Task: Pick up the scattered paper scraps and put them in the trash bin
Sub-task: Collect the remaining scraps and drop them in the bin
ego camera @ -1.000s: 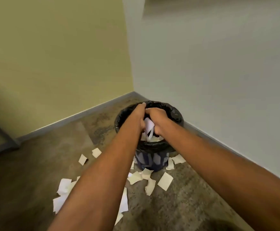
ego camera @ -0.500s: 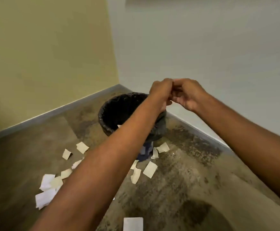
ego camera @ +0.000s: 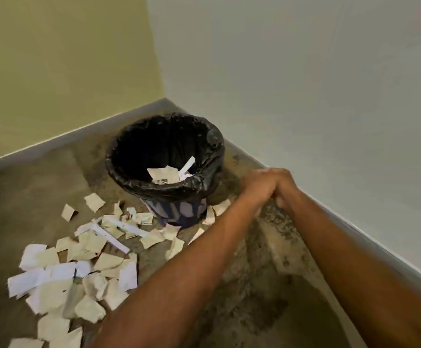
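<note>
Head view: trash bin (ego camera: 119, 156) holds few paper scraps (ego camera: 165, 175).

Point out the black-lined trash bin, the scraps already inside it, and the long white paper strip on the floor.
Black-lined trash bin (ego camera: 172, 189): head view, near rim of the liner.
Scraps inside it (ego camera: 165, 175): head view, beige piece on top.
Long white paper strip (ego camera: 110, 237): head view, mid-length.

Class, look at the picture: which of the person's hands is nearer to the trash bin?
Left, narrowly. The left hand lies just right of the trash bin rim, on its near side. The right hand is pressed against the left, on the side away from the bin, toward the wall.
</note>
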`<control>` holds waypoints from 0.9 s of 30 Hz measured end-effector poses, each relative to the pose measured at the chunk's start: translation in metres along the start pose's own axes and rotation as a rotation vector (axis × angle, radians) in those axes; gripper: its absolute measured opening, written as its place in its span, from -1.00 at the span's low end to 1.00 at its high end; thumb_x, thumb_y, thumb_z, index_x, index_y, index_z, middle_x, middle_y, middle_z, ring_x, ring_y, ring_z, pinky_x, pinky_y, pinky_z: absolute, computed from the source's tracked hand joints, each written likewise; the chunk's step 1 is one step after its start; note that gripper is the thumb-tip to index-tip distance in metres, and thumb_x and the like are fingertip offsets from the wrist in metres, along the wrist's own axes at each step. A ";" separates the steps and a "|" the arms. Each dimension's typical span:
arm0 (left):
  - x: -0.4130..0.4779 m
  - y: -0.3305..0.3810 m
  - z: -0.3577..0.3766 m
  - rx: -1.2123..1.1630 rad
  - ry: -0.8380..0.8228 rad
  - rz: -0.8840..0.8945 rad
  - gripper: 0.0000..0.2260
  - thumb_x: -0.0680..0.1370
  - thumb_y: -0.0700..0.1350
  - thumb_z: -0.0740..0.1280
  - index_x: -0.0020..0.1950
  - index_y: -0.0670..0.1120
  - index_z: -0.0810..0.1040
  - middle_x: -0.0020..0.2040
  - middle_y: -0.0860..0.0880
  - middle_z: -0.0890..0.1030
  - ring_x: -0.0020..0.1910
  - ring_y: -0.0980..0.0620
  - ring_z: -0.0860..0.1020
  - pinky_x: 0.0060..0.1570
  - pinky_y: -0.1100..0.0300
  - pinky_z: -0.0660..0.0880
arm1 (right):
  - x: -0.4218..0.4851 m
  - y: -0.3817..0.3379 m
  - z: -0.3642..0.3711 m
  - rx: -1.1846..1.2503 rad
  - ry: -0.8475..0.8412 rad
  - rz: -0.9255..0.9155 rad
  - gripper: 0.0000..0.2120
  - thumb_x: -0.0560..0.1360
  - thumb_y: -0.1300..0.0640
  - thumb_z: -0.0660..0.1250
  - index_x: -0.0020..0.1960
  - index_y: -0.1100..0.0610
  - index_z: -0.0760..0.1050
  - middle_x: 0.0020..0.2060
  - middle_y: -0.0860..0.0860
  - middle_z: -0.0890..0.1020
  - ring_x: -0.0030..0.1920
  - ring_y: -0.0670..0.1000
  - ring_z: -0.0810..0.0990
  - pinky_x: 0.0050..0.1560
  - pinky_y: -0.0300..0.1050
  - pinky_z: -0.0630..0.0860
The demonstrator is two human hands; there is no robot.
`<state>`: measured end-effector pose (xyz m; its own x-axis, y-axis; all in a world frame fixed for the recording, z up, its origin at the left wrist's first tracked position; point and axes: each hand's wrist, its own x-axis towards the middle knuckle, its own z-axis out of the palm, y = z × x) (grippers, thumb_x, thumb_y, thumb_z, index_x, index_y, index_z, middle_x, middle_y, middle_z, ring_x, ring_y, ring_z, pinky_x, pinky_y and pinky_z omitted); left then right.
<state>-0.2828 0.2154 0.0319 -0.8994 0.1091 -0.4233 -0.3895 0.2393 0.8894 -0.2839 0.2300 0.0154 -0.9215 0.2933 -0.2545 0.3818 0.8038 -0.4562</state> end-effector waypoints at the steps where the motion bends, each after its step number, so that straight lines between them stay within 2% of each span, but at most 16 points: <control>1: 0.001 -0.007 -0.002 0.018 0.026 -0.020 -0.66 0.64 -0.10 0.29 0.33 -0.27 0.59 0.31 -0.35 0.63 0.26 -0.33 0.64 0.05 0.09 0.60 | 0.009 0.017 0.011 -0.054 0.030 -0.082 -0.61 0.65 0.36 0.23 0.45 0.28 0.51 0.39 0.22 0.61 0.44 0.30 0.54 0.41 0.34 0.44; 2: 0.009 -0.019 -0.003 0.039 0.088 -0.065 -0.61 0.59 0.00 0.30 0.30 -0.22 0.60 0.27 -0.28 0.66 0.21 -0.29 0.67 0.13 -0.01 0.64 | 0.017 0.016 0.020 0.001 0.127 0.028 -0.65 0.64 0.38 0.26 0.39 0.25 0.57 0.35 0.20 0.64 0.40 0.25 0.59 0.34 0.15 0.53; 3: 0.020 -0.034 -0.005 0.079 0.122 -0.118 -0.54 0.54 0.10 0.30 0.29 -0.18 0.60 0.25 -0.23 0.68 0.17 -0.25 0.68 0.18 -0.09 0.65 | 0.032 0.032 0.027 0.112 0.057 0.084 -0.72 0.64 0.39 0.27 0.28 0.27 0.63 0.29 0.25 0.67 0.33 0.22 0.64 0.20 -0.05 0.60; 4: 0.028 -0.050 -0.010 0.105 0.153 -0.154 -0.48 0.52 0.17 0.30 0.29 -0.18 0.60 0.24 -0.20 0.68 0.17 -0.24 0.68 0.19 -0.11 0.64 | 0.040 0.044 0.031 0.253 -0.042 0.113 -0.79 0.64 0.39 0.26 0.11 0.31 0.67 0.19 0.33 0.69 0.22 0.23 0.69 0.03 -0.11 0.63; 5: 0.032 -0.061 -0.016 0.126 0.157 -0.185 -0.46 0.52 0.20 0.33 0.28 -0.19 0.62 0.24 -0.19 0.69 0.16 -0.23 0.68 0.17 -0.07 0.64 | 0.050 0.058 0.035 0.300 -0.085 0.042 -0.79 0.62 0.39 0.27 -0.02 0.36 0.68 0.07 0.38 0.71 0.08 0.22 0.73 -0.05 -0.04 0.66; 7: 0.028 -0.069 -0.028 0.196 0.164 -0.164 -0.53 0.58 0.19 0.38 0.22 -0.18 0.68 0.21 -0.15 0.71 0.16 -0.20 0.68 0.08 0.05 0.60 | 0.051 0.070 0.037 0.270 -0.067 -0.038 -0.80 0.56 0.35 0.33 -0.15 0.30 0.70 -0.14 0.28 0.75 -0.07 0.21 0.76 -0.04 0.12 0.71; 8: 0.028 -0.075 -0.035 0.275 0.171 -0.153 -0.60 0.61 0.16 0.36 0.22 -0.14 0.69 0.20 -0.14 0.71 0.17 -0.19 0.67 0.05 0.08 0.56 | 0.047 0.072 0.037 0.270 -0.058 -0.057 -0.81 0.55 0.33 0.36 -0.17 0.22 0.72 -0.20 0.18 0.75 -0.12 0.15 0.75 -0.04 0.11 0.71; 10: 0.029 -0.093 -0.049 0.410 0.201 -0.153 -0.69 0.63 0.06 0.32 0.26 -0.07 0.67 0.25 -0.12 0.69 0.22 -0.20 0.64 0.09 0.08 0.56 | 0.041 0.070 0.045 0.208 -0.085 -0.118 -0.77 0.54 0.27 0.39 -0.24 0.07 0.70 -0.26 0.01 0.74 -0.18 0.03 0.72 -0.04 0.03 0.69; 13: 0.028 -0.114 -0.065 0.536 0.253 -0.110 -0.71 0.63 -0.02 0.30 0.32 -0.03 0.64 0.32 -0.16 0.65 0.28 -0.23 0.62 0.25 -0.04 0.59 | 0.039 0.071 0.058 0.101 -0.076 -0.199 -0.79 0.55 0.25 0.36 -0.19 0.10 0.71 -0.22 0.05 0.75 -0.14 0.07 0.71 0.03 0.06 0.69; 16: 0.028 -0.125 -0.076 0.651 0.292 -0.013 -0.71 0.65 -0.06 0.31 0.36 -0.03 0.59 0.32 -0.16 0.65 0.31 -0.24 0.60 0.23 -0.04 0.56 | 0.038 0.074 0.069 -0.034 -0.073 -0.236 -0.87 0.57 0.23 0.36 -0.09 0.17 0.68 -0.16 0.12 0.71 -0.16 0.11 0.67 -0.08 0.07 0.69; 18: 0.029 -0.131 -0.077 0.712 0.292 0.052 -0.68 0.63 -0.09 0.33 0.40 -0.02 0.57 0.33 -0.13 0.65 0.31 -0.21 0.61 0.22 -0.04 0.57 | 0.034 0.077 0.074 -0.169 -0.046 -0.295 -0.93 0.58 0.22 0.40 0.01 0.18 0.65 -0.15 0.09 0.65 -0.17 0.08 0.63 -0.18 -0.02 0.63; 20: 0.031 -0.135 -0.075 0.781 0.269 0.116 -0.64 0.62 -0.12 0.36 0.43 -0.01 0.56 0.35 -0.10 0.64 0.32 -0.19 0.60 0.21 -0.02 0.56 | 0.032 0.077 0.077 -0.232 -0.009 -0.339 -0.91 0.61 0.22 0.40 0.10 0.19 0.63 -0.20 0.05 0.55 -0.20 0.07 0.58 -0.24 -0.07 0.52; 21: 0.033 -0.136 -0.074 0.808 0.254 0.141 -0.64 0.62 -0.14 0.37 0.43 -0.01 0.56 0.36 -0.09 0.63 0.32 -0.18 0.60 0.21 -0.03 0.56 | 0.034 0.078 0.079 -0.244 0.011 -0.347 -0.90 0.62 0.23 0.39 0.13 0.17 0.63 -0.22 0.04 0.52 -0.21 0.07 0.58 -0.25 -0.06 0.53; 23: 0.037 -0.139 -0.070 0.860 0.234 0.177 -0.64 0.62 -0.17 0.36 0.43 0.00 0.54 0.35 -0.08 0.63 0.31 -0.18 0.61 0.19 -0.05 0.58 | 0.037 0.079 0.081 -0.283 0.030 -0.353 -0.89 0.63 0.26 0.36 0.13 0.16 0.63 -0.25 0.03 0.51 -0.22 0.09 0.61 -0.23 0.00 0.63; 27: 0.049 -0.146 -0.065 0.957 0.205 0.219 -0.59 0.61 -0.15 0.34 0.47 -0.01 0.49 0.46 -0.08 0.52 0.41 -0.19 0.54 0.22 -0.12 0.59 | 0.040 0.081 0.083 -0.362 0.018 -0.407 -0.91 0.59 0.33 0.36 0.04 0.22 0.62 -0.27 0.05 0.49 -0.27 0.10 0.58 -0.27 0.02 0.63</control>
<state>-0.2829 0.1234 -0.1074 -0.9842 0.0968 -0.1486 0.0311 0.9191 0.3929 -0.2841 0.2641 -0.1021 -0.9921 -0.0720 -0.1025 -0.0514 0.9803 -0.1910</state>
